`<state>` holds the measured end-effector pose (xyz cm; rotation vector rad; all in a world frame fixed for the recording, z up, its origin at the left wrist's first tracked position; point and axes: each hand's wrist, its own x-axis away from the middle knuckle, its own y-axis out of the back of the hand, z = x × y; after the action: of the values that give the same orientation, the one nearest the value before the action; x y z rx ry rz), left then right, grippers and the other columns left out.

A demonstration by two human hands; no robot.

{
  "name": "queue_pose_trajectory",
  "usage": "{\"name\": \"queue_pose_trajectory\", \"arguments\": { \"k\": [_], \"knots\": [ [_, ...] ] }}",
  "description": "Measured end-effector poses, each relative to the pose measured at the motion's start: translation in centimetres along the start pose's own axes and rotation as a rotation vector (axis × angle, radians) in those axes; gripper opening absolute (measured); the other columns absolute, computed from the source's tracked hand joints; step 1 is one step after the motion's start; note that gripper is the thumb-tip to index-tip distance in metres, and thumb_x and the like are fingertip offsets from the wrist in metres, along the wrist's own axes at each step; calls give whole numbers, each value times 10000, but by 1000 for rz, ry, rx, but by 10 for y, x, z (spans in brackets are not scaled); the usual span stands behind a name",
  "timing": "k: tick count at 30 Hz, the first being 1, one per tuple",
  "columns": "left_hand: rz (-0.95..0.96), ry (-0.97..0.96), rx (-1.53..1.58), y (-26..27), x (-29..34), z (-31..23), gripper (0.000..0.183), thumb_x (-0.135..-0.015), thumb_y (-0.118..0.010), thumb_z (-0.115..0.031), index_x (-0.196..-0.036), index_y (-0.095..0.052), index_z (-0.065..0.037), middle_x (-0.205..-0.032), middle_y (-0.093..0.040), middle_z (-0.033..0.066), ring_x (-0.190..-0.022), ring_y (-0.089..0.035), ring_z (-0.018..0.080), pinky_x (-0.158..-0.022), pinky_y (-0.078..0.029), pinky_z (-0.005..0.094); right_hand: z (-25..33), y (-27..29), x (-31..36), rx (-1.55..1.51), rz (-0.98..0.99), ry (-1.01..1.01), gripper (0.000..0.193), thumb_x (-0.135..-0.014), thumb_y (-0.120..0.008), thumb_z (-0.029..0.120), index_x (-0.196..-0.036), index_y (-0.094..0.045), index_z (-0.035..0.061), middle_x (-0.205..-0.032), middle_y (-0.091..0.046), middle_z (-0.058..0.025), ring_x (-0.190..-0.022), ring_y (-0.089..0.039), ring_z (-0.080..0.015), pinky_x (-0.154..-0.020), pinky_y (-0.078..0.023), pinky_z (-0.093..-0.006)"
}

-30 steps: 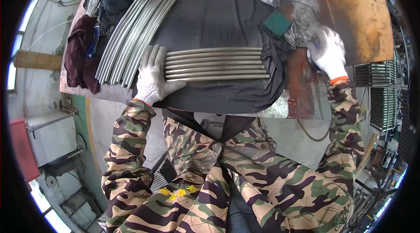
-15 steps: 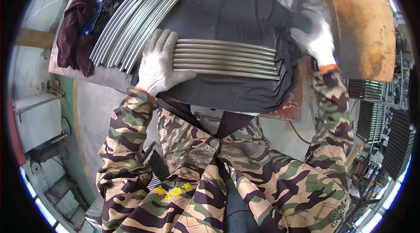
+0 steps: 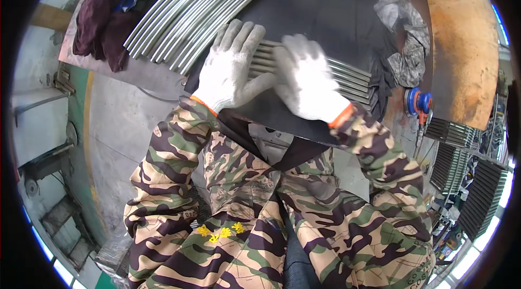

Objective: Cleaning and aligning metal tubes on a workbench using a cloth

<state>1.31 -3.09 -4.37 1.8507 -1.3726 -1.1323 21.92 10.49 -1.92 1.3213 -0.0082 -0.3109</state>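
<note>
A row of several shiny metal rods (image 3: 354, 82) lies side by side on a black cloth (image 3: 320, 7) spread over the table in front of me. My left hand (image 3: 230, 66), in a white knit glove with an orange cuff, rests flat across the rods' left end, thumb pointing right. My right hand (image 3: 306, 77), gloved alike and slightly blurred, lies over the middle of the row with its fingers stretched out. Both hands hide part of the rods. Up and to the left, a larger batch of metal rods (image 3: 201, 12) lies slanted on the table.
A dark maroon cloth (image 3: 103, 23) lies at the table's far left. On the right are a crumpled grey sheet (image 3: 404, 34), a blue-and-red power tool (image 3: 418, 102) with a hose, and a brown stained board (image 3: 464, 56). Racks of dark bars (image 3: 485, 186) stand lower right.
My right hand has left the crumpled grey sheet and moved left onto the row of rods. The blue-and-red tool now shows. My left hand stays at the rods' left end.
</note>
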Motion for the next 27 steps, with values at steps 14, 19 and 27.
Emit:
{"name": "queue_pose_trajectory", "arguments": {
  "k": [14,19,27],
  "knots": [
    [70,6,-248,2,3,13,858,-1005,-676,-450,-1656,-376,21,-1666,-419,335,-1546,-383,565,-1255,-339,639,-2,-17,-1,24,-16,-26,836,-945,-720,487,-1566,-526,-37,-1651,-473,-224,-1549,-403,-410,-1283,-274,-580],
    [66,93,-299,5,1,6,750,-977,-715,-347,-1575,-465,28,-1634,-447,329,-1540,-386,547,-1266,-324,642,-54,25,83,48,-97,-46,868,-787,-879,308,-1522,-547,-14,-1572,-530,-245,-1489,-476,-439,-1246,-362,-584],
    [-47,90,-341,9,-9,-2,669,-1005,-675,-257,-1579,-496,35,-1603,-511,323,-1558,-392,521,-1329,-233,625,-57,72,130,123,50,-62,937,-715,-874,210,-1541,-509,-42,-1604,-490,-275,-1494,-452,-495,-1269,-338,-619]
  ]
}}
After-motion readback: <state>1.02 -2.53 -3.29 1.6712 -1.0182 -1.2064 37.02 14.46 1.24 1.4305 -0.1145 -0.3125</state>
